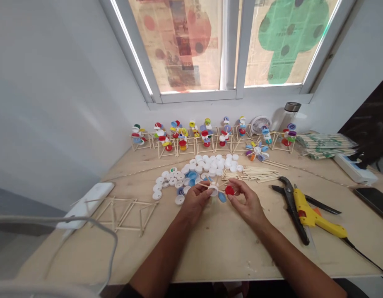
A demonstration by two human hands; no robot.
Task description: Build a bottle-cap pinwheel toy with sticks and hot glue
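Note:
Between my hands is a white bottle cap (pixel 213 191) with thin wooden sticks poking out of its side. My left hand (pixel 196 199) is closed on this cap and its sticks. A blue cap (pixel 222 197) sits at the end of one stick, on the right side. My right hand (pixel 245 200) pinches a red bottle cap (pixel 230 190) close beside the blue one; whether the red cap touches a stick I cannot tell. Just beyond my hands lie many loose white caps (pixel 206 163) with some blue caps (pixel 192 178) among them.
Loose wooden sticks (pixel 261 174) lie behind my right hand. Pliers (pixel 293 211) and a yellow glue gun (pixel 318 217) are at the right. Stick frames (pixel 126 213) lie left, near a white power strip (pixel 85 205). Colourful cap wheels (pixel 206 136) on stick stands line the back, beside a fan (pixel 261 125).

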